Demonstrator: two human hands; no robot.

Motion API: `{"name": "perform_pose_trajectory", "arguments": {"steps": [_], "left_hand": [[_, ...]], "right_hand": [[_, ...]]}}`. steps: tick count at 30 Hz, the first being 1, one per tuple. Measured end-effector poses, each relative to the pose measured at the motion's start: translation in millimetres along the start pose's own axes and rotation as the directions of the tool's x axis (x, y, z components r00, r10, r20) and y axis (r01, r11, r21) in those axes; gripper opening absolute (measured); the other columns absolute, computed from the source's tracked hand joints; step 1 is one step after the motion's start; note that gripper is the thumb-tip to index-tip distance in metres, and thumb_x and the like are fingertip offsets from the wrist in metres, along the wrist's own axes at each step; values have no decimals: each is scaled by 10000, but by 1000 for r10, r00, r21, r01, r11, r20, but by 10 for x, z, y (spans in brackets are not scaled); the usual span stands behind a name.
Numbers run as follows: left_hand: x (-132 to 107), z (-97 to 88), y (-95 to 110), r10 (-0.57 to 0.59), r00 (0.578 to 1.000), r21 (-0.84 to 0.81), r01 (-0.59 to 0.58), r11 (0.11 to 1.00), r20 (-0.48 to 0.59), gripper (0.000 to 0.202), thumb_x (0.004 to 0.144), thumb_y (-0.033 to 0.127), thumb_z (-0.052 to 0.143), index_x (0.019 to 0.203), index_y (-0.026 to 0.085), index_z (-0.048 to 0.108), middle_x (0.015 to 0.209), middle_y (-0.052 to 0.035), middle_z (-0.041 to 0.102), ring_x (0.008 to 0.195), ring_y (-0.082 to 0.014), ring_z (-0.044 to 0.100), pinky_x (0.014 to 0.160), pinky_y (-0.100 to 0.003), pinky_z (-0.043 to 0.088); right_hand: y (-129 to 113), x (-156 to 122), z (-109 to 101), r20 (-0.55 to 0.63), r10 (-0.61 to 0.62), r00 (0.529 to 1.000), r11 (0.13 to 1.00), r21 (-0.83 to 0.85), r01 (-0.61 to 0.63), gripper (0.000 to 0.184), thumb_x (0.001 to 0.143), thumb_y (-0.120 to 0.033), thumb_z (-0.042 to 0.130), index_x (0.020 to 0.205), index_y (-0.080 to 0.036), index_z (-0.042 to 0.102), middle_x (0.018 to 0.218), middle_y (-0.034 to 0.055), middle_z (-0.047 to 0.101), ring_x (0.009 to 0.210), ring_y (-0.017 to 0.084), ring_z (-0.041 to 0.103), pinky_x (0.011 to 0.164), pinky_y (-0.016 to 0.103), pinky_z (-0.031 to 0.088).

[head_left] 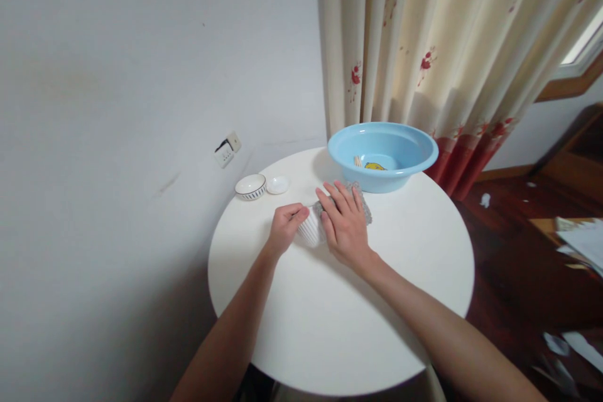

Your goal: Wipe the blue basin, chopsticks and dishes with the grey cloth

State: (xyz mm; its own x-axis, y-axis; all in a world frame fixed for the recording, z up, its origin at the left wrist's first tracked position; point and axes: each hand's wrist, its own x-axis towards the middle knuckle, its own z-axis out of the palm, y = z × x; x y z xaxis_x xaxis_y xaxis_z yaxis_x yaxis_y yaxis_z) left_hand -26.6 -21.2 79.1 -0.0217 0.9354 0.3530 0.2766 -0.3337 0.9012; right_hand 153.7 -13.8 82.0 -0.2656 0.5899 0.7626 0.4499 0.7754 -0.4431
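A white ribbed cup (311, 229) lies on the round white table (339, 320), held between my two hands. My left hand (284, 228) is curled round its left side. My right hand (345, 220) lies with fingers stretched out over a grey cloth (365, 204), which presses against the cup's right side. Just behind them stands a light blue basin (382, 154) with a yellow item and wooden sticks inside.
A small white bowl with a dark patterned rim (250, 186) and a small white dish (277, 184) sit at the table's back left. A wall socket (227, 151) is on the left wall. A floral curtain (447, 44) hangs behind; papers litter the dark floor at right.
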Motion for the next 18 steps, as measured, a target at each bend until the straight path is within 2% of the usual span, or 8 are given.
{"name": "perform_pose_trajectory", "arguments": {"steps": [2, 5, 9, 12, 15, 18], "left_hand": [[12, -12, -68, -22, 1000, -37, 22, 999, 3, 458, 838, 491, 593, 550, 187, 407, 555, 29, 331, 550, -116, 310, 534, -275, 245], [34, -25, -143, -38, 999, -77, 38, 996, -2, 466, 829, 488, 589, 539, 192, 376, 552, 32, 296, 548, -115, 289, 538, -281, 233], [74, -43, -232, -38, 998, -86, 34, 996, -44, 486, 806, 544, 576, 540, 199, 360, 553, 34, 286, 543, -116, 284, 541, -284, 252], [99, -57, -276, -25, 997, -66, 21, 998, -68, 566, 775, 676, 566, 535, 202, 369, 540, 38, 285, 528, -113, 280, 524, -278, 246], [98, -63, -230, -25, 999, -1, 25, 1000, -30, 579, 778, 721, 560, 585, 179, 499, 547, 19, 389, 544, -127, 366, 531, -272, 284], [69, -59, -99, 66, 998, 88, -64, 994, -21, 488, 879, 607, 524, 902, 142, 673, 756, -46, 606, 747, -191, 548, 668, -284, 406]], "right_hand": [[125, 16, 9, -52, 54, 997, 996, 70, -51, 464, 1004, -284, 368, 1458, -313, 462, 1503, 12, 467, 1441, 227, 334, 1224, 523, 139], [440, 31, 55, -131, 213, 968, 934, 317, -162, 451, 1020, -360, 326, 1418, -265, 516, 1465, 51, 513, 1385, 207, 419, 1196, 476, 249], [835, 17, 185, -61, 486, 872, 687, 643, -339, 502, 979, -490, 392, 1325, -196, 606, 1374, 92, 601, 1314, 220, 511, 1162, 453, 313], [962, -2, 275, -2, 587, 809, 531, 756, -383, 520, 927, -516, 466, 1288, -182, 633, 1339, 89, 629, 1300, 240, 528, 1144, 461, 332], [947, -9, 301, 8, 626, 780, 474, 790, -388, 523, 892, -522, 513, 1264, -182, 653, 1319, 78, 643, 1284, 245, 540, 1147, 446, 327], [878, -6, 295, 5, 631, 775, 476, 787, -393, 522, 896, -526, 508, 1267, -190, 656, 1317, 70, 646, 1275, 242, 544, 1151, 431, 322]]}}
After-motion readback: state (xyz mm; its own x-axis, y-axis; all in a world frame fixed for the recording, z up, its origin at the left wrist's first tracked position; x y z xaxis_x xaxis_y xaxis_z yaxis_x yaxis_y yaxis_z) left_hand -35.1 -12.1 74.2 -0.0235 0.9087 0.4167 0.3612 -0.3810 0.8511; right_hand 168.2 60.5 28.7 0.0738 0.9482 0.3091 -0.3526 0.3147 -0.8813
